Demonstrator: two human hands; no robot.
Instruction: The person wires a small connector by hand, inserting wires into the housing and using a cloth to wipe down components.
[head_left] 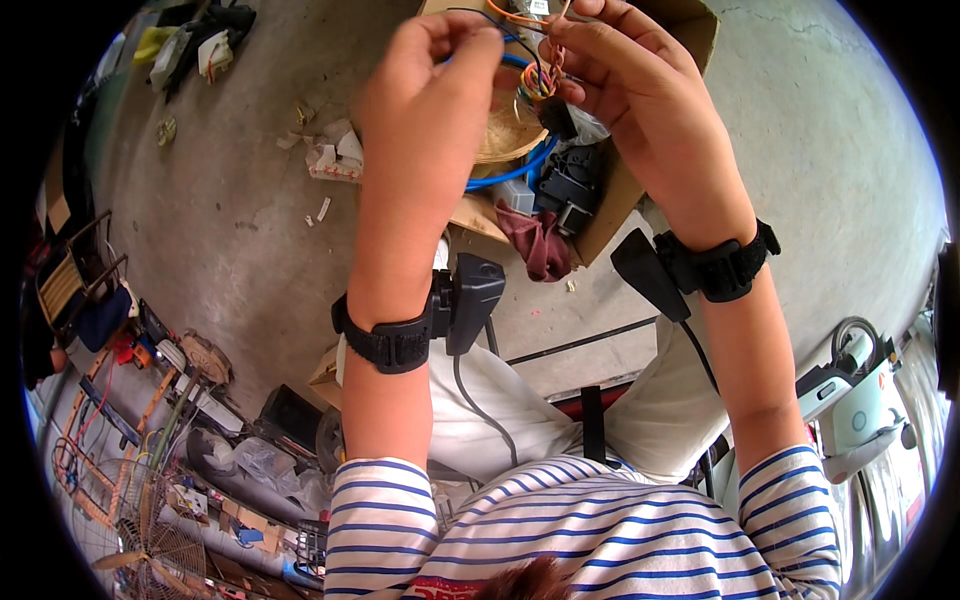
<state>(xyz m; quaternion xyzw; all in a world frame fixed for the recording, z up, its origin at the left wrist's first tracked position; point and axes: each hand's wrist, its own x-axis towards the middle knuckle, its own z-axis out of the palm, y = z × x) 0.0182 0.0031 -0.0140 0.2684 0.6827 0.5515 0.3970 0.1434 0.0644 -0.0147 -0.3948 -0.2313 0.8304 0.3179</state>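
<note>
Over an open cardboard box, my right hand grips a bundle of thin multicoloured wires with a black connector hanging at its lower end. Orange and pinkish wires run upward past the right fingertips. My left hand is closed, thumb against fingers, on a thin dark wire that leads toward the bundle. Both hands are near the top edge of the view, slightly apart. The left fingertips are partly hidden behind the thumb. A black strap with a small device circles each wrist.
Below the hands, the cardboard box holds a round woven basket, blue tubing, black plastic parts and a maroon cloth. Torn packaging lies on the concrete floor. Clutter and a fan are at the lower left.
</note>
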